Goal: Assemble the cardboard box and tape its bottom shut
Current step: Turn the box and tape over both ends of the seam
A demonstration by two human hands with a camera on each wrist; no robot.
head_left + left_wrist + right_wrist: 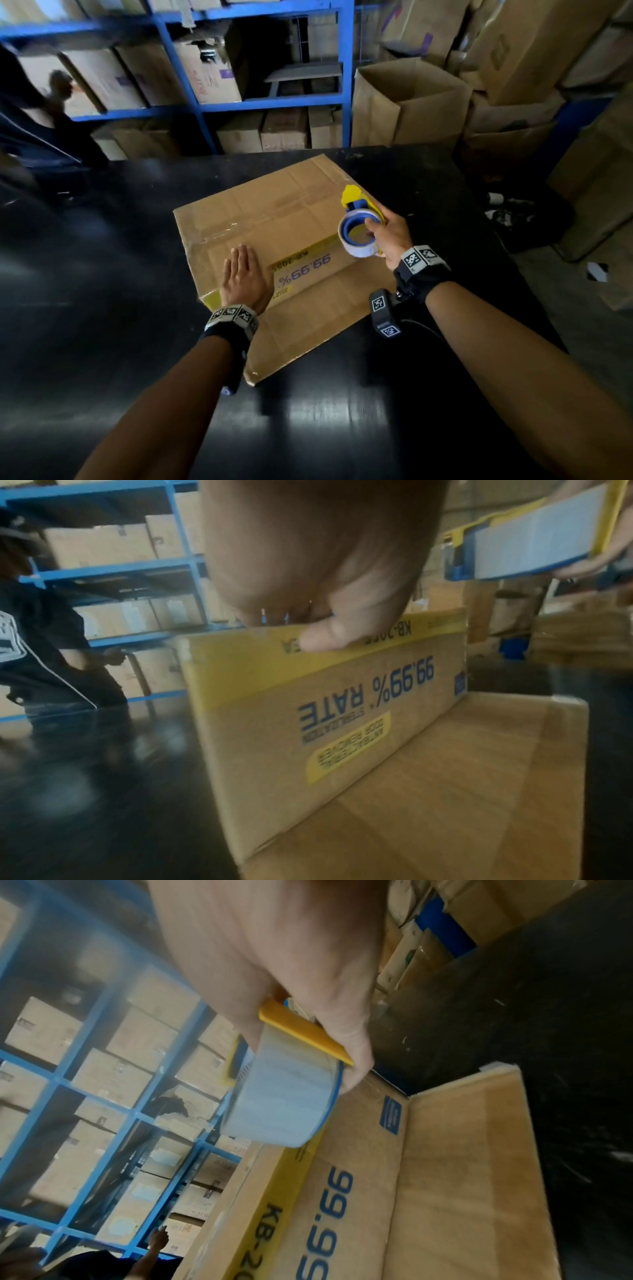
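Note:
A brown cardboard box [274,212] stands on the black table [102,240], its closed flaps facing up, with clear tape shining along the seam. The near side carries upside-down "99.99% RATE" print [363,696], and a loose flap [445,791] lies out on the table toward me. My left hand [239,270] presses flat on the box's near left top, thumb [325,637] over the yellow edge band. My right hand [380,226] grips a yellow and blue tape dispenser [358,233] with its roll [284,1096], held just above the box's right side [342,1191].
Blue shelving [346,85] full of cartons runs behind the table. An open cardboard box [407,102] and stacked cartons stand at the back right. Another person [58,92] works at the far left. Dark items lie on the floor at right [507,216].

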